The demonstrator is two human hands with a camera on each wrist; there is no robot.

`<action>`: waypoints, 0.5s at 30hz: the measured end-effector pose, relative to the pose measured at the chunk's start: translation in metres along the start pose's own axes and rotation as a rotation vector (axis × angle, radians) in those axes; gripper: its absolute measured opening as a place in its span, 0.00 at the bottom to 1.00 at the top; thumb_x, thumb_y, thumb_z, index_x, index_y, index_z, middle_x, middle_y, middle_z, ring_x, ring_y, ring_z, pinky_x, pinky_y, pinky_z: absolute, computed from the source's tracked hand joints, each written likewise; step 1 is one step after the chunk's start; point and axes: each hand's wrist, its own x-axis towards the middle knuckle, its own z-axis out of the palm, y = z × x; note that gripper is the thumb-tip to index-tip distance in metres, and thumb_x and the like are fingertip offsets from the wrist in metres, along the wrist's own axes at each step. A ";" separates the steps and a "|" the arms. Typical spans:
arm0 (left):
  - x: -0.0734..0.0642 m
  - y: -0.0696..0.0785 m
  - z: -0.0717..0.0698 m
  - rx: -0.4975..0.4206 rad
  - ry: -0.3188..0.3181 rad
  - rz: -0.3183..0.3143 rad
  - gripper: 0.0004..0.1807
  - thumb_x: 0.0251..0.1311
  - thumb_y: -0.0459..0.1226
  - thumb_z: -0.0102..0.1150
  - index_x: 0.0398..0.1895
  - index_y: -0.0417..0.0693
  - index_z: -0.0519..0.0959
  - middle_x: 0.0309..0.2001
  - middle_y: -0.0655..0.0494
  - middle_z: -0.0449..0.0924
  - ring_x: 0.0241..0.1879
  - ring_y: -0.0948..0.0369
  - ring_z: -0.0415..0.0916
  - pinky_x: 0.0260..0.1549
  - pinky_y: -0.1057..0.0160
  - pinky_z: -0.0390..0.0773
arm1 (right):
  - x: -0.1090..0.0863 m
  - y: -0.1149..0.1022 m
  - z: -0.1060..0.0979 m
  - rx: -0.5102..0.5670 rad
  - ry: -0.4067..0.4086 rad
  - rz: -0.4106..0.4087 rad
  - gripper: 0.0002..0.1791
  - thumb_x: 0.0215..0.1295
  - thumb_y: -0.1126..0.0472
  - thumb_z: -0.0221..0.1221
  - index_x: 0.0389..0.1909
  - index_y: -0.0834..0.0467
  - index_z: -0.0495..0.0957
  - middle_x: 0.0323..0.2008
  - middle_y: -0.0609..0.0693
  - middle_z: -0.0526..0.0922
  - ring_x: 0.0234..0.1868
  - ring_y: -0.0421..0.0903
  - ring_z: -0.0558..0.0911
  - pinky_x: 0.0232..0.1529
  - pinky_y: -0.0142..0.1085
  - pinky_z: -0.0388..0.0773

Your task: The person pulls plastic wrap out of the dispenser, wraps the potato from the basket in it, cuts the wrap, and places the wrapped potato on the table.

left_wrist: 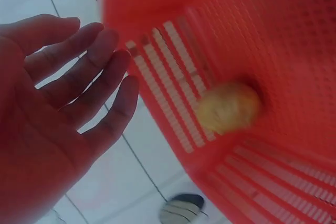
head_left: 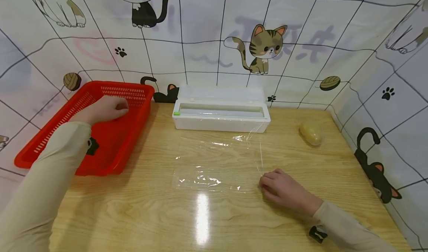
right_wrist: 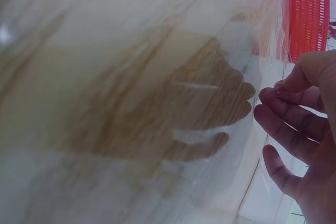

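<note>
In the head view my left hand [head_left: 107, 109] is over the red plastic basket [head_left: 135, 120]. Its fingers are loosely bent and hold nothing. A potato [left_wrist: 229, 107] lies inside the basket in the left wrist view, apart from the left hand [left_wrist: 63, 93]; in the head view that potato is hidden. My right hand [head_left: 284, 190] is low over the table, pinching the corner of a clear sheet of cling film [head_left: 214, 144] between thumb and fingertips. The film runs back to a white cling film dispenser box [head_left: 220, 124] with its lid raised.
A yellowish potato wrapped in film [head_left: 311, 132] lies at the right of the wooden table [head_left: 150, 215]. Cat-print sheeting [head_left: 200, 55] stands behind the table and along its sides. A roll [head_left: 220, 113] is inside the dispenser box.
</note>
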 end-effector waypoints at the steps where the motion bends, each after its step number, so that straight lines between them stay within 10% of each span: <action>1: 0.001 -0.006 -0.001 -0.004 -0.005 -0.018 0.06 0.63 0.32 0.56 0.39 0.37 0.78 0.30 0.51 0.76 0.32 0.53 0.70 0.34 0.53 0.74 | 0.000 0.000 0.000 0.001 -0.001 0.001 0.09 0.50 0.67 0.64 0.29 0.52 0.75 0.28 0.39 0.76 0.30 0.36 0.76 0.37 0.39 0.71; 15: 0.019 -0.064 0.009 -0.025 -0.034 -0.214 0.27 0.59 0.32 0.57 0.59 0.28 0.63 0.53 0.25 0.62 0.50 0.33 0.60 0.52 0.31 0.62 | -0.001 0.002 0.002 0.014 0.004 -0.001 0.09 0.50 0.67 0.63 0.29 0.52 0.75 0.27 0.38 0.73 0.28 0.35 0.73 0.36 0.38 0.70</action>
